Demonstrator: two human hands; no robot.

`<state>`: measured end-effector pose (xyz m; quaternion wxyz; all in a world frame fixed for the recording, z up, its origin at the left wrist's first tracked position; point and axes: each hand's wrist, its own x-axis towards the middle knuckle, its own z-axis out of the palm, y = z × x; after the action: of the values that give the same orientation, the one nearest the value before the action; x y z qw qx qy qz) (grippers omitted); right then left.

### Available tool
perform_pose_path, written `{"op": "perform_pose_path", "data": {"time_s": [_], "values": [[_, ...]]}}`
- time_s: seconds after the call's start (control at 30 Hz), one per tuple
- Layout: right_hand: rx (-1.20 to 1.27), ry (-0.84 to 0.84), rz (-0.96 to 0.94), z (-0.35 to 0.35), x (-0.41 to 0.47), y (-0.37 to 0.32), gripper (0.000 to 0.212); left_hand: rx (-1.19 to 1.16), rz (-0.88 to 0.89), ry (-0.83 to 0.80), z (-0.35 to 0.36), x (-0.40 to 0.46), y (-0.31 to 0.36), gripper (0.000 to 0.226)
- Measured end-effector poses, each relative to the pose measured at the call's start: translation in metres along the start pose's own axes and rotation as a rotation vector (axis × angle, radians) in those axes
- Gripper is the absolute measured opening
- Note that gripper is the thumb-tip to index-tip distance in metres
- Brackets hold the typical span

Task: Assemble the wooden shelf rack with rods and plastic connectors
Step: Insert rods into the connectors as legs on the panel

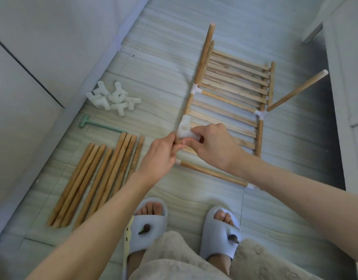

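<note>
The pale tiled floor [194, 29] carries everything. The half-built shelf rack [234, 91] lies flat at centre and far right: two slatted panels joined by white connectors, with rods angling away from the joints. Loose wooden rods [97, 178] lie side by side at near left, just beside the rack. A heap of spare plastic connectors [113, 98] sits farther left, near the wall, with a green hammer-like tool [97, 125] between the heap and the rods. Two slippers [147, 225] show at the near edge. The left hand [160, 156] curls its fingers round a rod end at the rack's near-left corner. The right hand [212, 146] pinches a white connector [185, 128] with its fingers, seated on that same rod end.
</note>
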<state>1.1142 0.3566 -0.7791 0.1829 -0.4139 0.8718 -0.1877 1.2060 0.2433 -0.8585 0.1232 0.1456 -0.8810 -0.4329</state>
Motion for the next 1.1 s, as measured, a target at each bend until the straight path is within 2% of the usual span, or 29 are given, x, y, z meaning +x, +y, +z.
{"op": "perform_pose_path", "data": {"time_s": [0.1, 0.23, 0.43, 0.53, 0.77, 0.97, 1.1], "values": [[0.030, 0.005, 0.037, 0.005, -0.003, -0.001, 0.035, 0.029, 0.001, -0.020, 0.000, -0.002, -0.001, 0.017], [0.069, -0.056, -0.080, 0.007, -0.011, -0.004, 0.030, 0.038, 0.022, -0.087, -0.003, -0.010, -0.009, 0.018], [0.075, -0.062, -0.190, -0.003, -0.013, 0.002, 0.028, 0.043, 0.052, -0.123, 0.001, -0.006, -0.009, 0.018], [0.083, -0.056, -0.185, -0.004, -0.014, 0.005, 0.025, 0.041, 0.056, -0.098, 0.005, -0.006, -0.008, 0.018], [0.098, -0.027, -0.124, 0.001, -0.011, 0.008, 0.031, 0.013, 0.020, -0.058, 0.008, -0.004, -0.009, 0.019], [-0.004, -0.158, -0.210, -0.008, -0.004, 0.009, 0.028, 0.019, 0.030, -0.102, 0.004, -0.001, -0.009, 0.020], [-0.005, -0.174, -0.252, -0.012, -0.002, 0.011, 0.033, 0.018, 0.026, -0.115, 0.004, -0.001, -0.008, 0.019]]}}
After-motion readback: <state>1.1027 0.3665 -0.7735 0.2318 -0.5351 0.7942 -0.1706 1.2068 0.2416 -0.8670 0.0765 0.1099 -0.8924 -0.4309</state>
